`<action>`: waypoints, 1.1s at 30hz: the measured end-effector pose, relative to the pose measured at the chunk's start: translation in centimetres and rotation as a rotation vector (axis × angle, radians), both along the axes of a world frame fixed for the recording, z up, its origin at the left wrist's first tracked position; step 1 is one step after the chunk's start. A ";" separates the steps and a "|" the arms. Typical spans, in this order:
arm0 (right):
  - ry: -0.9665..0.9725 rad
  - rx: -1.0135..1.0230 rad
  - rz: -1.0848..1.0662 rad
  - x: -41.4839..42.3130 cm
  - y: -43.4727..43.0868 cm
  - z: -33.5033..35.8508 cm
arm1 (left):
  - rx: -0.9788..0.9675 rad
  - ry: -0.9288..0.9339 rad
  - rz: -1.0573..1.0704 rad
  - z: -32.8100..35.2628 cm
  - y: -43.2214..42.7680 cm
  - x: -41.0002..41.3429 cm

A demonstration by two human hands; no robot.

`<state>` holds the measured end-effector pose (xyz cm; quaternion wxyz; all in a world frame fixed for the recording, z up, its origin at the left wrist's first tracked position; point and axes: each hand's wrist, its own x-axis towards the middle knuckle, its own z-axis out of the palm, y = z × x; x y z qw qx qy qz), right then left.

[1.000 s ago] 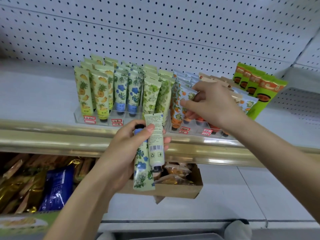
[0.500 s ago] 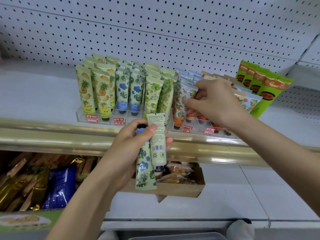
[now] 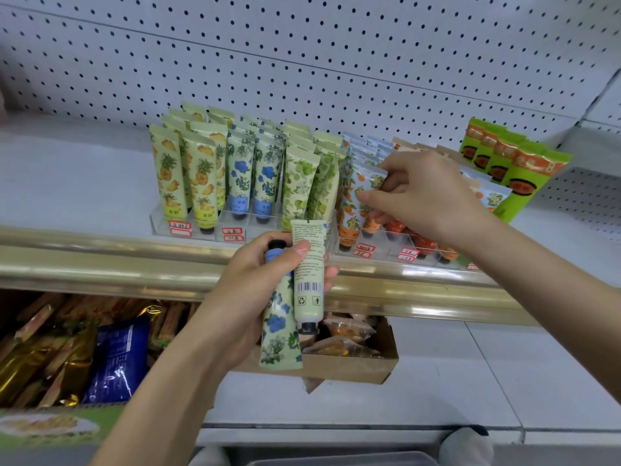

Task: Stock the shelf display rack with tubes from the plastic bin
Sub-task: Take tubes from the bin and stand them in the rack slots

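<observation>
the left hand [image 3: 248, 297] holds two tubes side by side in front of the gold shelf edge [image 3: 100, 260]. its thumb lies across the pale green tube [image 3: 309, 264] and the other fingers curl round behind, so both tubes are pinched tight. the pale green tube has its black cap down and its flat end up. the blue flower tube [image 3: 280, 331] is the other way, cap up. the right hand [image 3: 426, 200] is up at the clear rack [image 3: 235, 218] on the shelf [image 3: 67, 183]. its thumb and curled fingers pinch the top of an orange fruit tube [image 3: 368, 178] that stands in a front slot. the rack looks nearly full, with rows of other tubes [image 3: 265, 176] standing close together, caps down. i think these tubes are light and a bit squishy in the middle, with smooth skin that could slip. the flat end looks stiff and thin, so it is a good place to pinch. the hard little cap should go into the slot first. a soft pinch near the top seems best, since a hard squeeze could dent the tube and a bump could tip the ones beside it. the blue flower tube likely needs a flip first.
</observation>
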<state>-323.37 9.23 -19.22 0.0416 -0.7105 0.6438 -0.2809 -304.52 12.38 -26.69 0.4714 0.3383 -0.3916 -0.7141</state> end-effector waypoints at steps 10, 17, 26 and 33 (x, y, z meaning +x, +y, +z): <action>-0.241 0.038 0.052 0.7 4.3 2.6 | -0.014 0.009 -0.015 0.0 0.8 0.5; -0.216 0.454 0.227 4.5 5.4 0.4 | -0.136 -0.131 -0.101 -0.8 1.6 1.6; -0.289 0.464 0.279 7.4 5.5 0.4 | -0.127 -0.182 -0.196 -1.4 2.1 3.9; -0.322 0.481 0.358 8.4 4.9 2.1 | -0.069 -0.054 -0.236 -1.4 2.4 6.5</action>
